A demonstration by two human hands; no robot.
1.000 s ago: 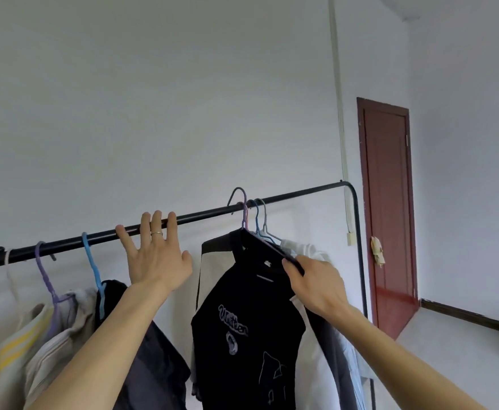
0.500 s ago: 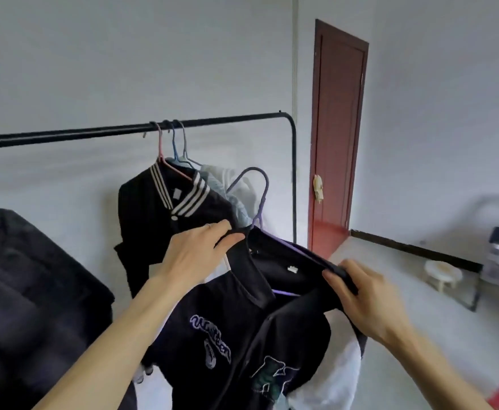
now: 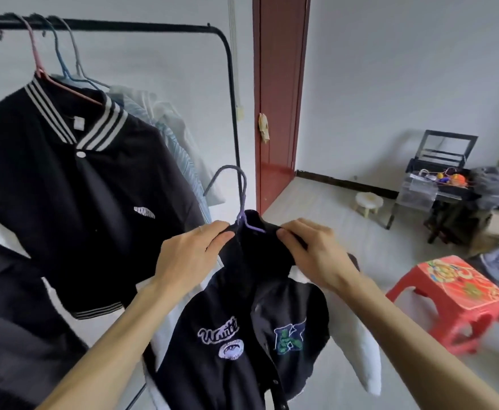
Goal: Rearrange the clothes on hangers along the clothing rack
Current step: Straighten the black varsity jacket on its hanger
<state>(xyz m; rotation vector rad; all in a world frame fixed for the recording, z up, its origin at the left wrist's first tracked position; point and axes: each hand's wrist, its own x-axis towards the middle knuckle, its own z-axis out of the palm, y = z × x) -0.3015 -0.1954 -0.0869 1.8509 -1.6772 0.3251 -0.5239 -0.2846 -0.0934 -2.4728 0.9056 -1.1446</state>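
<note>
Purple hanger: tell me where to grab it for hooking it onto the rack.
Grip the purple hanger by its bare neck just under the hook, coming from the right. The hook stands upright clear of the jacket collar and opens leftward toward the rack; left hand and right hand pinch the shoulders below.

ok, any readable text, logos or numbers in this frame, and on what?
"K": blue-green letter patch on the held black jacket.
"W...": purple script patch beside it, rest blurred.
Below that, oval patch: unreadable.
On the hanging striped-collar jacket, white arched print: too small to read.
</note>
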